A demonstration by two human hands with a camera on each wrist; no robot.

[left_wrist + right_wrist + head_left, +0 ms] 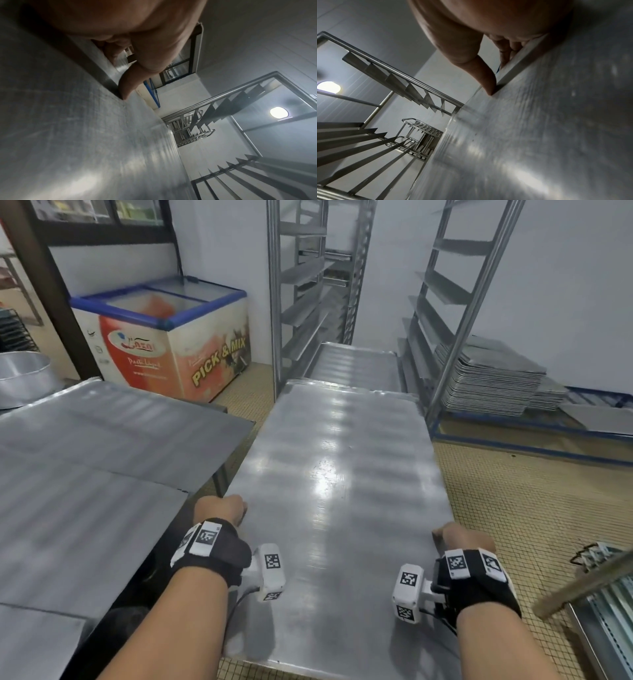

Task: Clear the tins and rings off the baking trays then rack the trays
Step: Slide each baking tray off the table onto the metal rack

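Since nothing is sitting on the baking tray (337,470), the clearing part looks done for this one at least: no tins or rings on it anywhere, just bare shiny metal. Both hands have it by the long edges, carried flat out in front over the tiled floor. The left hand (219,510) is curled around the left rim, and the left wrist view shows its thumb (127,86) pressed down on the top face with the fingers tucked under the lip. Same deal on the other side: the right hand (460,537) grips the right rim, thumb (485,81) on top, fingers wrapped beneath.

Far end of the tray points at the rack (310,289) straight ahead, which already has another tray (356,364) sitting low in it, so I'd guess we're in the racking phase now, with this one still to go onto its runners.

What's left: more bare trays (102,433) are lying on the table at left, at least 2 by the look of it, and a round tin (25,378) sits at the back of that table. A big stack of trays (493,385) is parked behind the second rack (455,313) on the right, can't tell if those count.
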